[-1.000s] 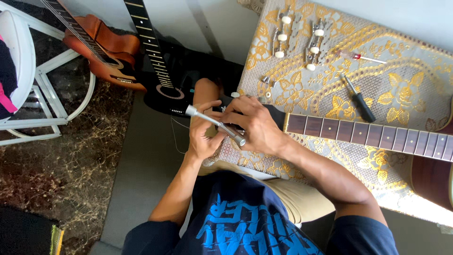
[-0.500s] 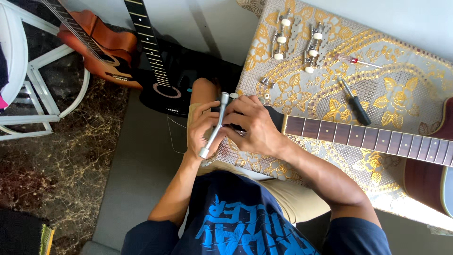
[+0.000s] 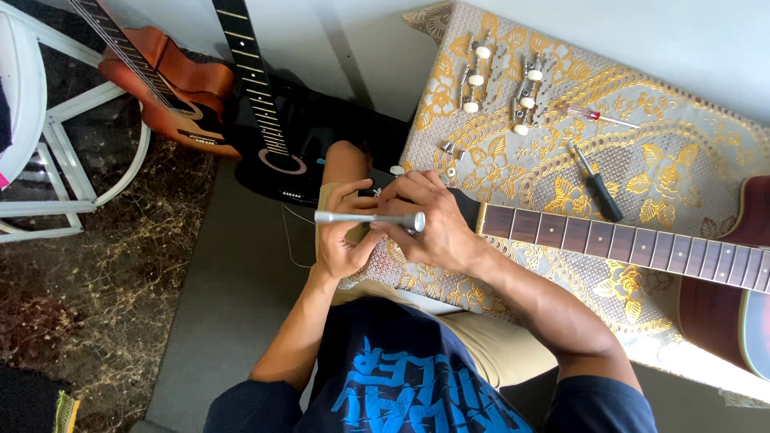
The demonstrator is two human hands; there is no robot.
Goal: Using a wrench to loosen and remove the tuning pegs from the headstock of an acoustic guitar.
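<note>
A guitar lies across a gold-patterned cloth, its fretted neck (image 3: 626,244) running left toward me; the headstock is hidden under my hands. My right hand (image 3: 429,224) covers the headstock and grips one end of a slim silver metal tool (image 3: 369,217), held level. My left hand (image 3: 343,232) is curled under the tool's other end, fingers around it. My bent knee (image 3: 346,160) shows just beyond my hands.
On the cloth (image 3: 666,168) lie two strips of tuning pegs (image 3: 501,80), a black-handled screwdriver (image 3: 597,184), a small red-handled screwdriver (image 3: 589,115) and tiny loose parts (image 3: 449,148). An orange guitar (image 3: 172,100) and a black guitar (image 3: 269,136) rest at left, beside a white chair frame (image 3: 72,152).
The silver tool has swung from a slanted, then nearly upright position to lying level between my hands. Both hands stayed at the headstock.
</note>
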